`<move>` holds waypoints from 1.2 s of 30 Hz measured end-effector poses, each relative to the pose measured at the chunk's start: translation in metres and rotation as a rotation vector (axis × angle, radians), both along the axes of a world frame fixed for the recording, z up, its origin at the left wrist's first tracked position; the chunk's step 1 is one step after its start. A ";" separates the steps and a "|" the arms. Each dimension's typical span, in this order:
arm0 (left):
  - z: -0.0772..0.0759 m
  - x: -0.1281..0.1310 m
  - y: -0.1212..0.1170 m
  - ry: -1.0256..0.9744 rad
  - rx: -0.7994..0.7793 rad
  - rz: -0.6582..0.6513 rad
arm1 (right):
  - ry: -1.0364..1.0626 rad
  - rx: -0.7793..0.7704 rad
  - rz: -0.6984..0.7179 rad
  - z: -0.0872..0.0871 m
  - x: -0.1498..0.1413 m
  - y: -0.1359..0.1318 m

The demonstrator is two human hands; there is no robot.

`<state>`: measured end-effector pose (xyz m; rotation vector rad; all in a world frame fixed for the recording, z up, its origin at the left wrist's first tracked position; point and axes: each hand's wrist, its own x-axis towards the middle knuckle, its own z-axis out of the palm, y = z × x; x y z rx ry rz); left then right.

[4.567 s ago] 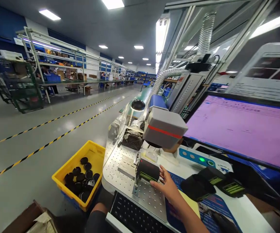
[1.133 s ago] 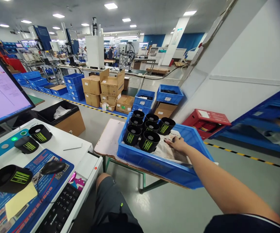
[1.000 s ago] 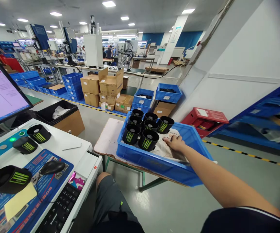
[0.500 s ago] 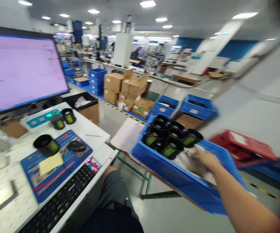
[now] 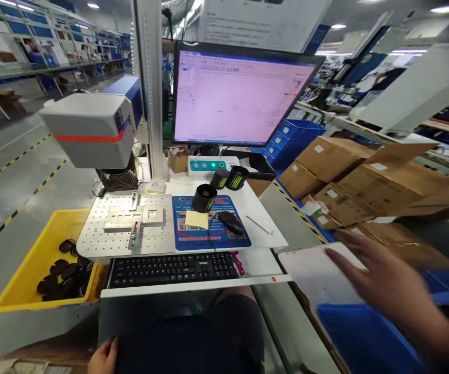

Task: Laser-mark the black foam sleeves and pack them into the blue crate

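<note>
My right hand is over the pale board and the near edge of the blue bin. It is blurred, with thumb and fingers apart and nothing visible in it. Low in the view, my left hand rests against the dark clothing on my lap, its fingers loosely spread and partly cut off by the frame. On the blue mat stands a black cylinder with a green label. Two more, a labelled cylinder and its neighbour, stand behind it near the button panel.
A computer mouse, yellow note and keyboard lie before the monitor. A grey machine head overhangs a perforated metal plate. The yellow bin holds several dark round pieces. Cardboard boxes stand right.
The view has swung left to the desk and machine. My right hand has come out of the blue bin to above its edge. My left hand now shows at the bottom.
</note>
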<state>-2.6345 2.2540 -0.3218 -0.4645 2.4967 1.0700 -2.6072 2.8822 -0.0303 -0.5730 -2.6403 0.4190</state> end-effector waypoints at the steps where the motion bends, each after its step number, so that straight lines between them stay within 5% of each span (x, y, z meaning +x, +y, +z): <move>1: 0.001 0.003 0.000 0.009 0.006 0.000 | -0.031 0.081 0.100 0.004 -0.027 -0.017; 4: 0.001 0.013 -0.002 0.053 0.032 0.010 | -0.183 0.330 0.404 0.003 -0.129 -0.074; 7: -0.005 0.025 -0.003 0.117 0.038 0.051 | -0.335 0.489 0.495 -0.010 -0.219 -0.124; 11: -0.016 0.039 -0.002 0.187 0.042 0.128 | -0.430 0.529 0.577 -0.028 -0.281 -0.163; 19: -0.017 0.046 -0.004 0.117 0.118 0.181 | -0.546 0.466 0.523 -0.023 -0.304 -0.167; 23: -0.013 0.042 -0.004 0.078 0.138 0.159 | -0.375 0.062 0.411 -0.020 -0.291 -0.186; 26: -0.012 0.038 -0.004 0.087 0.127 0.121 | -0.284 -0.252 0.425 -0.034 -0.283 -0.221; 31: -0.012 0.041 -0.005 0.081 0.130 0.108 | -0.306 -0.414 0.566 -0.066 -0.287 -0.279; 36: -0.014 0.052 -0.003 0.113 0.142 0.161 | -0.315 -0.438 0.603 -0.079 -0.298 -0.300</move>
